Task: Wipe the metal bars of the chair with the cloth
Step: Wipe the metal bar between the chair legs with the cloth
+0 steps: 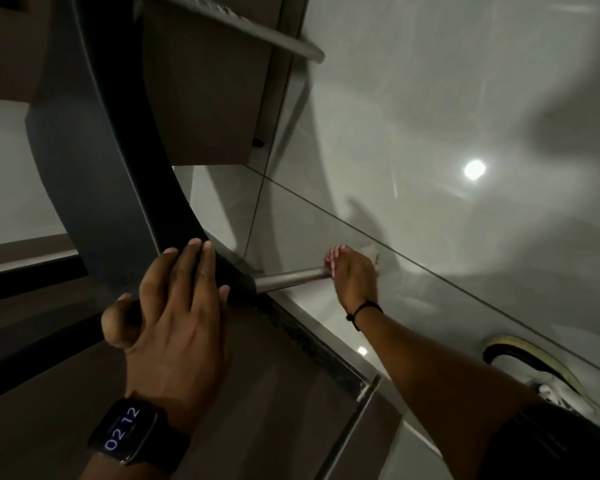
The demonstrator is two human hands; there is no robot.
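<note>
A dark chair part [118,161] curves down through the left of the view. My left hand [174,306], with a watch on its wrist, rests on it with fingers curled over its edge. A short metal bar [288,278] sticks out to the right from the chair's dark joint. My right hand [354,278] is closed around the bar's far end with a red-and-white patterned cloth [333,258] pressed against the metal. Most of the cloth is hidden under the hand. Another metal bar [291,46] shows at the top.
Glossy grey floor tiles [465,237] with light reflections fill the right side. A shoe [541,379] lies at the lower right near my arm. A brown wooden panel [215,98] stands behind the chair at top centre, and a brown surface [257,393] spans the bottom.
</note>
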